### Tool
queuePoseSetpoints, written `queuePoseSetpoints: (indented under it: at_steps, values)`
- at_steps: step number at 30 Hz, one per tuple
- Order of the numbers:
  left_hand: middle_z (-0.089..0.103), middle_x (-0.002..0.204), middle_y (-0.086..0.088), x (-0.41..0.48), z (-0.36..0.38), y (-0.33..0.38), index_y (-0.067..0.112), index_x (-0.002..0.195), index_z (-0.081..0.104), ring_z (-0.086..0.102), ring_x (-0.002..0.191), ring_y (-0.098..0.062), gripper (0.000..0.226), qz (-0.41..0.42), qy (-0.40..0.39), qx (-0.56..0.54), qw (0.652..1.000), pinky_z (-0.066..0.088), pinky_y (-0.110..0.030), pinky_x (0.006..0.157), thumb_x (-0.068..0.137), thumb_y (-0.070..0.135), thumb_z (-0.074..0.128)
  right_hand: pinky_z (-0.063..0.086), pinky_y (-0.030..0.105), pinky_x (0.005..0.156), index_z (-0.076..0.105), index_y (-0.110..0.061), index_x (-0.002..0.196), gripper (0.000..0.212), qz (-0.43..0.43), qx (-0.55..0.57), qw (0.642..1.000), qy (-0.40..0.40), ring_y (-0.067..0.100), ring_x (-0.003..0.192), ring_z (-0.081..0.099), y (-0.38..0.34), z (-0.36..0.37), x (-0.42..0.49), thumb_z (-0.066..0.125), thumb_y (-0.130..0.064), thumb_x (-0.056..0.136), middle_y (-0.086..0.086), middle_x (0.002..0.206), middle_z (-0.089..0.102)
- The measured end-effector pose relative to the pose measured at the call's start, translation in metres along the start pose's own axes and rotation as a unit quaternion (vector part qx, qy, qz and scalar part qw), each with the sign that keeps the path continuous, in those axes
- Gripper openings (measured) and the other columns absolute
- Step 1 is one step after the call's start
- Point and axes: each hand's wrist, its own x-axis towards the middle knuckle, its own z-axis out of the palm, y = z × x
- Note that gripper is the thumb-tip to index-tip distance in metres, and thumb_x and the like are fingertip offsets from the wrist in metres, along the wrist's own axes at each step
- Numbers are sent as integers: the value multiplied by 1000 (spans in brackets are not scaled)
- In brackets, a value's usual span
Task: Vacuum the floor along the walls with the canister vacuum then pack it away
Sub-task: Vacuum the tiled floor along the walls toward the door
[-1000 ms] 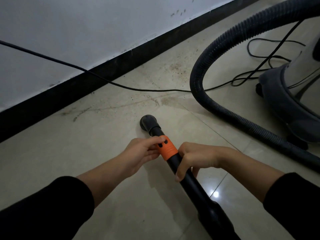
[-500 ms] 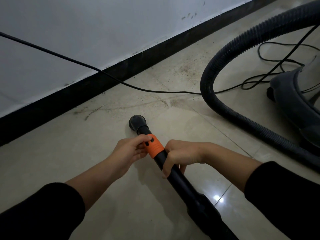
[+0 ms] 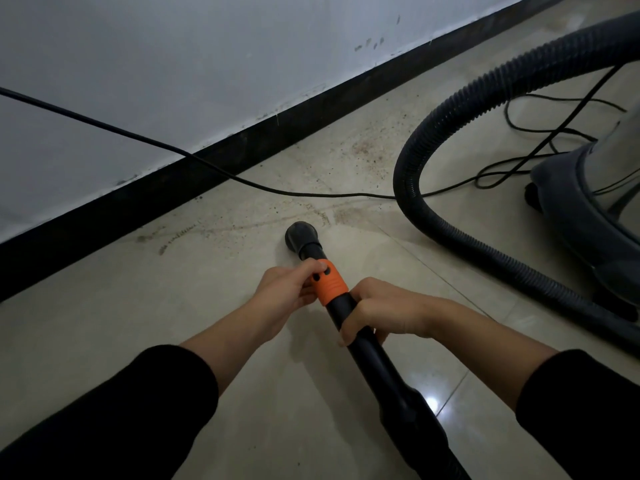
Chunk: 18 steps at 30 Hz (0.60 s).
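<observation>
Our left grip (image 3: 287, 292) kept pinching the orange collar (image 3: 330, 284), right grip (image 3: 381, 310) clenching the tube (image 3: 367, 344); the nozzle (image 3: 301, 233) stayed near the baseboard (image 3: 173, 188), dirt (image 3: 242, 228) remaining.

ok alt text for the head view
Two hands hold a black wand angled down at a tiled floor: the left hand pinches its orange collar, the right hand grips the wand just behind. The nozzle is near grit by the black skirting; hose and canister sit to the right, a cord crosses the floor.
</observation>
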Motion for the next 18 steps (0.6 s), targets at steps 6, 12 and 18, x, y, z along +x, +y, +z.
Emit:
queuePoseSetpoints:
  at_steps: [6,12,18]
  values:
    - [66,89,-12,13,18,0,-2,98,71,63,82,-22,31,5,-13,5,1000,54,-34,85,79,22,74,52,32,61,60,-2,74,11,3,2,998,60,26,63,63,10,-4,-2,71,-4,72,11,67,60]
    - [65,87,-12,18,30,1,-1,97,69,63,80,-22,30,10,-15,6,1000,54,-34,83,79,23,74,42,32,58,58,-6,70,19,1,-37,990,134,21,58,54,15,-2,-4,75,-13,65,6,62,56]
    - [65,86,-11,25,37,3,-2,95,69,63,79,-22,31,10,-22,12,1000,55,-33,82,80,24,73,47,31,57,54,-11,79,26,2,-89,978,188,19,60,57,19,2,-6,75,-21,67,3,71,57]
